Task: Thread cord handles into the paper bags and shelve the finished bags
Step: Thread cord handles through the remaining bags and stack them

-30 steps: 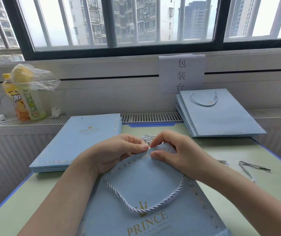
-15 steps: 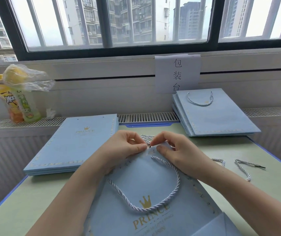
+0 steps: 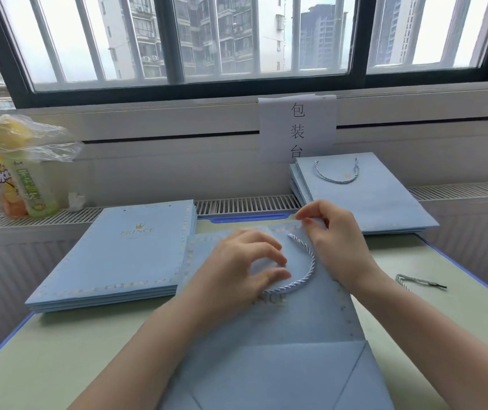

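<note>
Paper bag (image 3: 281, 327), "PRINCE" partly legible, right hand (image 3: 331, 241) pinching its rim, left hand (image 3: 242, 264) loosely curled.

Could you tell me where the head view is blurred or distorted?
Head view: motion blur softens the left hand and the gold lettering on the bag under it; the wide lens bows the window frame; daylight behind washes out the sky.

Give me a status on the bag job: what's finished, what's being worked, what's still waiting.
Done: a stack of bags with cord handles lies at the back right. In hand: the bag in front has one cord handle looped across it; the right hand pinches its top edge, the left hand hovers over it, fingers curled. Left: the stack without handles at the left, and a loose cord on the table.
</note>
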A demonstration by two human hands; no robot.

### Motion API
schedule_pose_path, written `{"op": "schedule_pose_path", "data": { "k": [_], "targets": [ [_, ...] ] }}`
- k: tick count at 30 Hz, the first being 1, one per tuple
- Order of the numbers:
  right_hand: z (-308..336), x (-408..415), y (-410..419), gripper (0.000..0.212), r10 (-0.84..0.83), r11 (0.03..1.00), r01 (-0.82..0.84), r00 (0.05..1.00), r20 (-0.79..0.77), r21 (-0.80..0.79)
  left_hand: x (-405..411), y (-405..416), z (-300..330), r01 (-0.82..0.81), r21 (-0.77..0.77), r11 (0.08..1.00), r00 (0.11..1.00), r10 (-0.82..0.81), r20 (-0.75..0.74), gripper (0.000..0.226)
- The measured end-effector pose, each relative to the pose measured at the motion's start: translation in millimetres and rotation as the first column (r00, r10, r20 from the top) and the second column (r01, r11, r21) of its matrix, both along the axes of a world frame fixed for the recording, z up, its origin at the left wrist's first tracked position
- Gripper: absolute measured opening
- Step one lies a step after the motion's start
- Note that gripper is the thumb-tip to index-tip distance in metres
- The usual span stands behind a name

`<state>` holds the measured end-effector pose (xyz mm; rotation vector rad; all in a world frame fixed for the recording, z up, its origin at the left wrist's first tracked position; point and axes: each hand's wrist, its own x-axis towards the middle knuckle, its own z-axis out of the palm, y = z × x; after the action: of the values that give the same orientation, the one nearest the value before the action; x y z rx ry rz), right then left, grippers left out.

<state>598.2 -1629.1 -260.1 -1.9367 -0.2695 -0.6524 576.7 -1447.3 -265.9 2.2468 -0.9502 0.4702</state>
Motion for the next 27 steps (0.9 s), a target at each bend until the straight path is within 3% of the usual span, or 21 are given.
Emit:
{"op": "schedule_pose_path", "data": {
  "k": [2,6,9,13,15,17,18,20,23,25,27],
  "targets": [
    [0.0,2.9,-4.7,0.028,-0.047,0.999,0.047,0.999,-0.016,0.017,-2.8,-6.9,-6.2,0.055,0.069,0.996,0.998,-0.052,-0.044,0.039],
    [4.6,7.8,-17.6,0.022,-0.110,0.986,0.117,0.992,-0.058,0.115,-8.5,-15.0,-13.9,0.109,0.121,0.987,0.988,-0.094,-0.123,0.009],
    [5.2,10.9,-24.1,0.021,-0.140,0.977,0.150,0.987,-0.073,0.151,-11.3,-17.1,-13.0,0.147,0.187,0.971,0.988,-0.135,-0.077,0.015],
    [3.4,13.1,-26.8,0.021,-0.152,0.971,0.164,0.985,-0.079,0.172,-12.7,-11.7,-6.7,0.219,0.123,0.968,0.975,-0.211,-0.070,0.020],
    [3.4,14.4,-29.3,0.021,-0.171,0.961,0.182,0.983,-0.072,0.209,-9.7,-7.2,-4.6,0.119,0.057,0.991,0.993,-0.118,-0.016,0.023],
    [5.5,15.1,-32.7,0.021,-0.188,0.938,0.194,0.981,-0.050,0.287,-2.3,-0.9,-1.9,-0.149,-0.050,0.987,0.983,0.154,0.097,0.028],
    [7.3,14.7,-33.6,0.021,-0.190,0.921,0.191,0.981,-0.038,0.341,1.4,4.0,1.0,-0.315,-0.122,0.941,0.942,0.326,0.082,0.034],
    [10.6,12.9,-33.5,0.023,-0.191,0.876,0.175,0.982,-0.009,0.449,6.7,16.3,10.0,-0.547,-0.185,0.817,0.836,0.517,-0.186,0.043],
    [14.4,11.1,-30.5,0.021,-0.212,0.826,0.150,0.976,0.053,0.543,11.6,28.1,15.6,-0.553,-0.238,0.798,0.750,0.353,-0.560,0.029],
    [15.5,11.2,-28.7,0.016,-0.203,0.828,0.145,0.978,0.049,0.542,11.2,27.5,14.6,-0.534,-0.313,0.785,0.739,0.253,-0.625,0.015],
    [13.4,14.7,-31.4,0.018,-0.183,0.873,0.194,0.981,-0.067,0.448,9.7,24.7,15.7,-0.523,-0.362,0.772,0.734,0.191,-0.652,0.010]
  ]
}}
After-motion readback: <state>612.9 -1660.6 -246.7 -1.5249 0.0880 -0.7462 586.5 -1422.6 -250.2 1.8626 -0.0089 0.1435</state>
